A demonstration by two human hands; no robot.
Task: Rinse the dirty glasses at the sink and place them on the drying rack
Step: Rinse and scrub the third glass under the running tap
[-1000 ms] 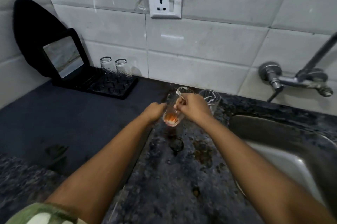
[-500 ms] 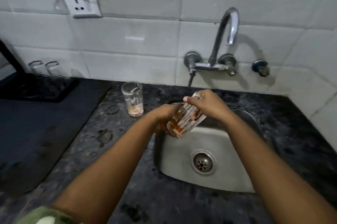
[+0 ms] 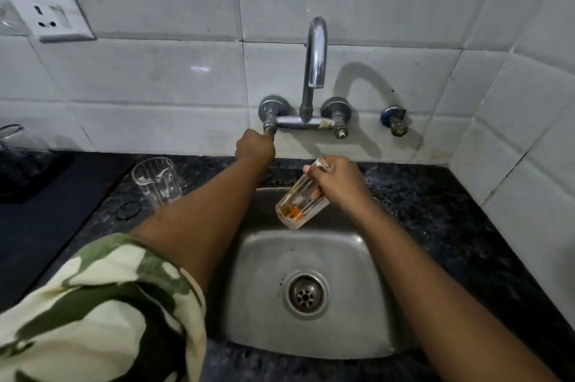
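The tap is being opened so the dirty glass (image 3: 301,197) can be rinsed; the left tap handle (image 3: 269,129) is best being turned gently, so the stream is not splashing, and the tilted glass is best being brought mouth-up under the spout (image 3: 316,82), where no water is yet being seen. The left hand (image 3: 254,146) is being kept clenched on that handle. The right hand (image 3: 334,180) is being kept wrapped around the glass's upper part, above the sink (image 3: 351,288), orange residue lying at its base. A second glass (image 3: 156,180) is standing on the tabletop (image 3: 466,226) at the sink's left edge.
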